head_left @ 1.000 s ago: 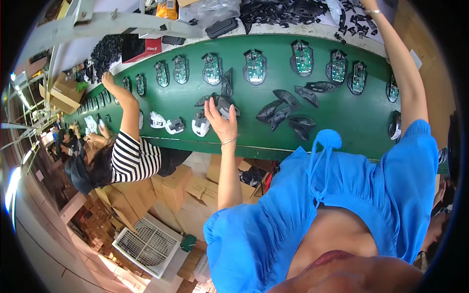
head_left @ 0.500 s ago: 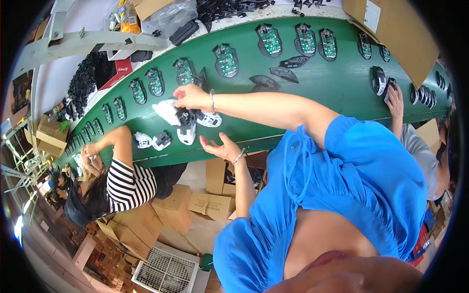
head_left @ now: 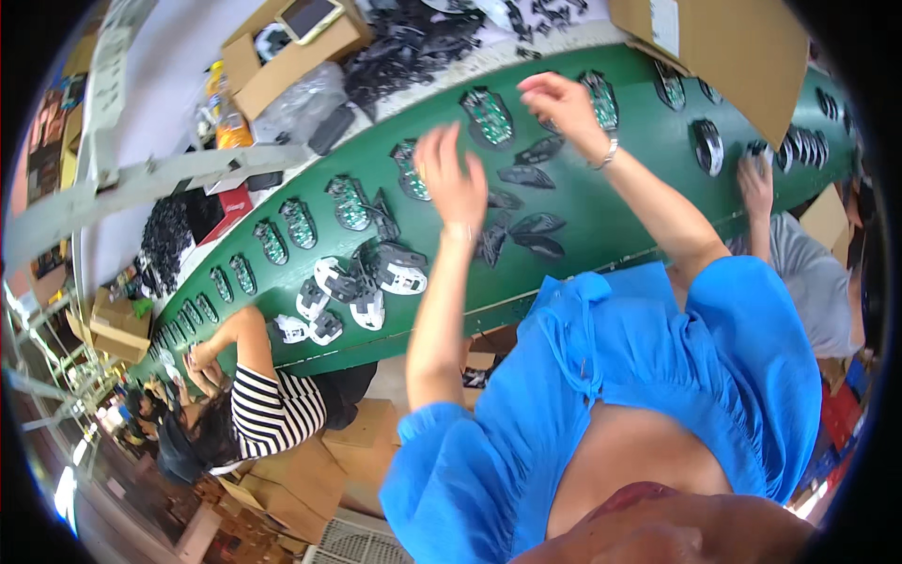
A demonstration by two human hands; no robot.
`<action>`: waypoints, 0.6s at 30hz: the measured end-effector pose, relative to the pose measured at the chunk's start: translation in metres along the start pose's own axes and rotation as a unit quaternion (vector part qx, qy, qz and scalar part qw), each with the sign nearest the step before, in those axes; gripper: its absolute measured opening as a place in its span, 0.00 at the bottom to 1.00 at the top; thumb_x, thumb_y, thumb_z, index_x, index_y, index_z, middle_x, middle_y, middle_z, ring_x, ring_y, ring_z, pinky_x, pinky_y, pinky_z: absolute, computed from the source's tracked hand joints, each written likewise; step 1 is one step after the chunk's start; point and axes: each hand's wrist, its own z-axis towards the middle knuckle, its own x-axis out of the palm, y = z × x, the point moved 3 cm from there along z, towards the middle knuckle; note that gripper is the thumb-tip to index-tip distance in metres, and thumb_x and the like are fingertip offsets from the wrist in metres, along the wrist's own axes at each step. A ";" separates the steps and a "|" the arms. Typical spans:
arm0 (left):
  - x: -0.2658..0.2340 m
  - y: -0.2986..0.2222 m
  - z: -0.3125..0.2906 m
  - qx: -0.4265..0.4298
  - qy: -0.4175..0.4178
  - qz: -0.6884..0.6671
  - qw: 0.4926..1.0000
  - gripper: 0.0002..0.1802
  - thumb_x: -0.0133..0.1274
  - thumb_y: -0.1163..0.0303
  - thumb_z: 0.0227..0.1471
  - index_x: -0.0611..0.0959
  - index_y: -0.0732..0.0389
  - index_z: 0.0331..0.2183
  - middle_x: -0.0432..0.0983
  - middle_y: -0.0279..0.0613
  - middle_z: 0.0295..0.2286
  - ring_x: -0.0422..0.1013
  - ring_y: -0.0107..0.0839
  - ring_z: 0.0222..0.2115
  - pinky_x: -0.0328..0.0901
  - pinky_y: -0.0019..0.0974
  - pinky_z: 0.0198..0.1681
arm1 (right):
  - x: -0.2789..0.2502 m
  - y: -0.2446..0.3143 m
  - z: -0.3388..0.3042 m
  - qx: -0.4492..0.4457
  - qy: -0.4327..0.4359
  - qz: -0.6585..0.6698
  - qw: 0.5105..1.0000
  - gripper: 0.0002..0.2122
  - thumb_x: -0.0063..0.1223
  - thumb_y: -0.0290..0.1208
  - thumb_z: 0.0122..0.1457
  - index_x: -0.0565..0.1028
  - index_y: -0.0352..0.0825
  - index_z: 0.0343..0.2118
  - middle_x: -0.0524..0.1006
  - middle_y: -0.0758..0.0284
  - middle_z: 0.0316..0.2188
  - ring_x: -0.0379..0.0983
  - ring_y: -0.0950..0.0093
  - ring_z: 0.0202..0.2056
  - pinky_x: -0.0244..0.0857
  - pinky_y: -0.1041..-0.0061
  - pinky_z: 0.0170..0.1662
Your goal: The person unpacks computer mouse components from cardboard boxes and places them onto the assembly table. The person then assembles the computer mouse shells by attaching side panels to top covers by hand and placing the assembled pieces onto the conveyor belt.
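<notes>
My left hand (head_left: 453,179) is raised over the green belt (head_left: 620,202), fingers spread and slightly blurred, nothing visible in it. It partly covers a mouse base with a green circuit board (head_left: 410,169). Farther right, my right hand (head_left: 564,111) has its fingers extended and appears to hold nothing. Close by on either side lie a mouse base with a bare board (head_left: 487,117) and another such base (head_left: 599,99). Below the hands are several loose dark shell pieces (head_left: 526,177). White-and-black mouse top shells (head_left: 402,275) sit clustered left of my left forearm.
A co-worker in a striped top (head_left: 268,409) works at the left. Another person's hand (head_left: 754,183) touches a part at the right, near a mouse (head_left: 707,148). A cardboard box (head_left: 723,56) overhangs the belt's far edge. Black parts (head_left: 413,66) cover the shelf behind.
The white shell my right hand held now lies with the cluster. Both hands have moved up and right over the belt, and the view has shifted, showing more dark pieces.
</notes>
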 end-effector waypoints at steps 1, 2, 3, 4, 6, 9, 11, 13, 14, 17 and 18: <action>0.023 0.007 0.035 0.047 0.039 -0.041 0.997 0.22 0.52 0.75 0.43 0.73 0.61 0.45 0.68 0.50 0.41 0.63 0.47 0.45 0.57 0.45 0.49 | -0.019 0.000 -0.009 -0.009 -0.054 -0.006 0.998 0.10 0.52 0.25 0.52 0.75 0.33 0.37 0.76 0.73 0.27 0.69 0.85 0.26 0.63 0.84 0.30; 0.050 0.012 0.068 -0.020 0.079 -0.068 0.994 0.22 0.54 0.72 0.44 0.73 0.62 0.44 0.68 0.49 0.40 0.64 0.47 0.43 0.61 0.45 0.45 | -0.037 -0.011 -0.017 0.019 -0.084 -0.016 0.996 0.09 0.51 0.25 0.52 0.75 0.32 0.37 0.76 0.72 0.26 0.68 0.85 0.26 0.63 0.85 0.30; 0.072 0.006 0.099 0.006 0.034 -0.092 0.995 0.25 0.56 0.71 0.41 0.71 0.64 0.44 0.67 0.50 0.37 0.64 0.51 0.42 0.62 0.47 0.43 | -0.053 -0.025 -0.027 0.042 -0.107 -0.025 0.993 0.09 0.51 0.25 0.52 0.75 0.32 0.37 0.76 0.72 0.26 0.68 0.85 0.27 0.63 0.84 0.31; 0.098 0.004 0.127 0.027 0.058 0.006 0.998 0.29 0.57 0.69 0.40 0.68 0.64 0.47 0.65 0.54 0.41 0.63 0.55 0.43 0.61 0.48 0.45 | -0.064 -0.037 -0.038 0.064 -0.128 -0.035 0.989 0.09 0.51 0.25 0.52 0.76 0.32 0.36 0.75 0.72 0.26 0.68 0.85 0.27 0.63 0.84 0.31; 0.134 -0.008 0.183 -0.084 0.248 0.151 0.953 0.27 0.50 0.54 0.50 0.71 0.51 0.51 0.52 0.59 0.55 0.60 0.52 0.49 0.64 0.45 0.46 | -0.074 -0.063 -0.057 0.080 -0.120 -0.050 0.988 0.08 0.51 0.25 0.52 0.76 0.32 0.36 0.75 0.72 0.26 0.68 0.85 0.27 0.63 0.84 0.31; 0.174 -0.022 0.219 -0.164 0.244 0.210 0.932 0.26 0.51 0.54 0.48 0.72 0.48 0.50 0.49 0.59 0.56 0.59 0.52 0.51 0.64 0.47 0.45 | -0.061 -0.061 -0.087 0.042 -0.106 -0.160 0.980 0.08 0.52 0.24 0.51 0.76 0.34 0.35 0.76 0.70 0.26 0.71 0.81 0.28 0.65 0.82 0.33; 0.195 -0.014 0.225 -0.205 0.234 0.247 0.918 0.26 0.52 0.55 0.47 0.72 0.46 0.50 0.47 0.59 0.56 0.58 0.52 0.51 0.65 0.48 0.45 | -0.046 -0.054 -0.088 -0.055 -0.085 -0.227 0.969 0.08 0.53 0.24 0.50 0.77 0.36 0.34 0.75 0.68 0.29 0.72 0.74 0.31 0.66 0.78 0.34; 0.215 -0.012 0.221 -0.152 0.205 0.340 0.905 0.20 0.49 0.60 0.50 0.74 0.45 0.47 0.43 0.57 0.58 0.58 0.55 0.51 0.64 0.50 0.44 | -0.034 -0.043 -0.079 -0.179 -0.049 -0.277 0.943 0.10 0.53 0.23 0.48 0.76 0.37 0.35 0.73 0.67 0.34 0.70 0.68 0.35 0.67 0.73 0.36; 0.222 -0.002 0.217 -0.151 0.209 0.343 0.903 0.20 0.49 0.60 0.50 0.74 0.45 0.47 0.43 0.57 0.58 0.58 0.55 0.51 0.64 0.50 0.44 | -0.027 -0.039 -0.071 -0.175 -0.049 -0.274 0.944 0.10 0.53 0.23 0.48 0.76 0.37 0.35 0.73 0.67 0.34 0.70 0.68 0.35 0.67 0.73 0.36; 0.229 0.017 0.202 -0.083 0.145 0.264 0.950 0.20 0.40 0.70 0.52 0.72 0.48 0.48 0.50 0.62 0.55 0.58 0.58 0.50 0.61 0.51 0.48 | -0.013 -0.042 -0.047 -0.201 0.025 -0.424 0.883 0.13 0.53 0.22 0.45 0.73 0.36 0.37 0.70 0.68 0.36 0.68 0.69 0.37 0.68 0.69 0.35; 0.228 0.026 0.198 -0.082 0.145 0.265 0.950 0.20 0.40 0.70 0.52 0.72 0.48 0.48 0.50 0.62 0.55 0.58 0.58 0.50 0.61 0.51 0.48 | -0.013 -0.046 -0.043 -0.201 0.025 -0.424 0.883 0.13 0.53 0.22 0.45 0.73 0.36 0.37 0.70 0.68 0.36 0.68 0.69 0.37 0.68 0.69 0.35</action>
